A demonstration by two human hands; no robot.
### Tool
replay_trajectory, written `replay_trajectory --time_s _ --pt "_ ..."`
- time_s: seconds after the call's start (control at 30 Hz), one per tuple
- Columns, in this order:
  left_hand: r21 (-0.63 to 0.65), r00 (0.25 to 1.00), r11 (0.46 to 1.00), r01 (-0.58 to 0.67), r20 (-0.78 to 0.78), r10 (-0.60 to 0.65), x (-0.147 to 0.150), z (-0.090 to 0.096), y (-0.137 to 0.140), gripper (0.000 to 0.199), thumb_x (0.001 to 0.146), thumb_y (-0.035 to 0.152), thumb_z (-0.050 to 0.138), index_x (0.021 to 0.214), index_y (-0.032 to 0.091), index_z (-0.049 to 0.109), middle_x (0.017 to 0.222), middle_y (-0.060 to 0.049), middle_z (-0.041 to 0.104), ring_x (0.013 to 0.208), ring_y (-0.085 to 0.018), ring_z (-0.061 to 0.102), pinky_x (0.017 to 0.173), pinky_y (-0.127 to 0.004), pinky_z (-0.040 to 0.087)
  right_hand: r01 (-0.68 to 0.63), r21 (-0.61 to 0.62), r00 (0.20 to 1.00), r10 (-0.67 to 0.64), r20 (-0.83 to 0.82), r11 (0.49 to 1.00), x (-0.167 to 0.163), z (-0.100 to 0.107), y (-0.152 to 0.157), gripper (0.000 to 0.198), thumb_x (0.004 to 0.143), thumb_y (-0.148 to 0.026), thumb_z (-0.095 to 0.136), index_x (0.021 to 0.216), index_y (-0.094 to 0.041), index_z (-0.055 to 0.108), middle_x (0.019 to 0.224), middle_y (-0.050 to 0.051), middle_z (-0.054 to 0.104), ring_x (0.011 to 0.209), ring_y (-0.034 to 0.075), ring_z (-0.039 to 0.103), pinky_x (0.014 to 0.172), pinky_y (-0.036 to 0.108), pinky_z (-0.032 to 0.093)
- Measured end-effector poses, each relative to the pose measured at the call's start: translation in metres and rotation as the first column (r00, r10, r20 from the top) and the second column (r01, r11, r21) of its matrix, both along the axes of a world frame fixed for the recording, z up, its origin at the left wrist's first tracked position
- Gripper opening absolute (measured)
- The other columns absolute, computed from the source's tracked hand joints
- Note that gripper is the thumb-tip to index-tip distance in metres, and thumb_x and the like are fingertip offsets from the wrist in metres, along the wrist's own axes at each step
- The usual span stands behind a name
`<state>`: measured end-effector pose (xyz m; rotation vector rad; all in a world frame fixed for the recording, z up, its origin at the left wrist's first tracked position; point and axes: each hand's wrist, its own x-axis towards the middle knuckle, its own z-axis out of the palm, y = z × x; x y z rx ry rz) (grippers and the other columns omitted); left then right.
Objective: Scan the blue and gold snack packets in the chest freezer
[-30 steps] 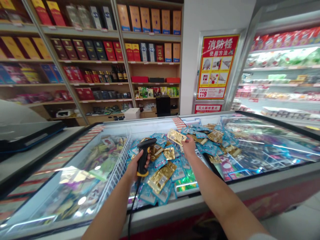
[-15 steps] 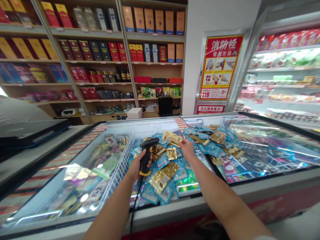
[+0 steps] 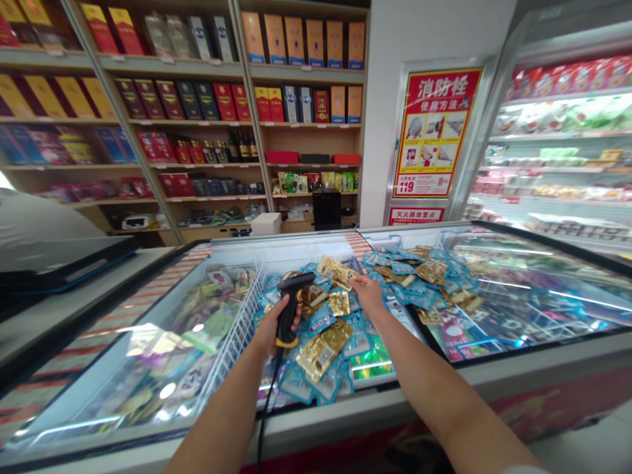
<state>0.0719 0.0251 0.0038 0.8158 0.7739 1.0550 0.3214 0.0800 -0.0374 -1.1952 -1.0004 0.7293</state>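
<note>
My left hand (image 3: 271, 328) is wrapped round the grip of a black and yellow barcode scanner (image 3: 287, 320), its head tilted towards the right and its cable hanging down over the freezer's front edge. Between the fingertips of my right hand (image 3: 368, 293) is the near end of a gold packet (image 3: 336, 271), raised just above the others. Under both hands lies a heap of blue packets (image 3: 356, 339) and gold ones, including a large gold packet (image 3: 324, 349) with a white label facing up.
A second pile of packets (image 3: 412, 273) lies to the right on the chest freezer. White wire dividers (image 3: 232, 329) stand inside the left bay, beside frozen goods. Shelves of boxed bottles (image 3: 296, 39) and a red fire-hydrant sign (image 3: 437, 131) stand behind. A dark flat device (image 3: 64, 263) sits at left.
My right hand and the gold packet have shifted slightly left. The scanner has barely moved in my left hand.
</note>
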Motion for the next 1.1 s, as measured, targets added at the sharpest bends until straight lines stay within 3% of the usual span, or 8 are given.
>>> replay_trajectory --time_s 0.23,0.47,0.67,0.8,1.1 --pt "-0.003 0.999 1.000 0.030 -0.036 -0.030 -0.001 -0.001 0.000 0.034 0.080 0.046 0.063 0.077 0.012 0.061 0.058 -0.002 0.058 0.043 -0.008 0.047 0.038 -0.017 0.035 0.005 0.009 1.000 -0.005 0.005 1.000 -0.001 0.003 -0.003 0.021 0.063 -0.043 0.067 0.065 -0.022 0.065 0.059 0.002 0.064 0.055 0.019 0.056 0.055 0.031 0.042" --pt "-0.026 1.000 1.000 0.002 -0.027 -0.003 0.000 0.004 -0.001 0.033 0.079 0.041 0.066 0.095 0.012 0.063 0.061 -0.001 0.060 0.042 -0.009 0.048 0.037 -0.019 0.036 0.053 -0.015 0.992 -0.055 -0.116 0.998 0.002 0.006 0.003 0.024 0.065 -0.044 0.063 0.073 -0.021 0.062 0.068 0.004 0.068 0.063 0.023 0.065 0.060 0.034 0.051" --pt "0.027 1.000 1.000 0.006 -0.003 -0.006 0.000 0.003 0.000 0.028 0.081 0.037 0.063 0.095 0.012 0.062 0.067 -0.002 0.061 0.046 -0.009 0.050 0.039 -0.018 0.039 0.279 -0.042 0.863 -0.270 -0.427 0.959 0.024 0.031 -0.002 0.027 0.075 -0.038 0.049 0.095 -0.021 0.053 0.069 0.005 0.067 0.071 0.025 0.071 0.066 0.037 0.056" --pt "0.040 1.000 0.999 0.008 0.013 -0.009 0.001 0.004 -0.001 0.025 0.082 0.034 0.063 0.093 0.012 0.062 0.068 -0.002 0.061 0.047 -0.008 0.050 0.040 -0.018 0.040 0.344 -0.004 0.787 -0.290 -0.545 0.939 0.044 0.040 -0.010 0.016 0.075 -0.032 0.048 0.085 -0.021 0.050 0.064 0.006 0.065 0.068 0.025 0.070 0.067 0.038 0.057" --pt "-0.040 0.999 0.999 0.013 -0.034 -0.014 0.000 0.005 -0.001 0.031 0.079 0.042 0.064 0.086 0.013 0.062 0.058 -0.001 0.058 0.042 -0.009 0.048 0.037 -0.018 0.037 0.488 0.005 0.685 -0.379 -0.622 0.873 0.070 0.037 -0.006 0.011 0.072 -0.031 0.051 0.075 -0.023 0.044 0.061 0.000 0.059 0.066 0.020 0.069 0.069 0.037 0.060"
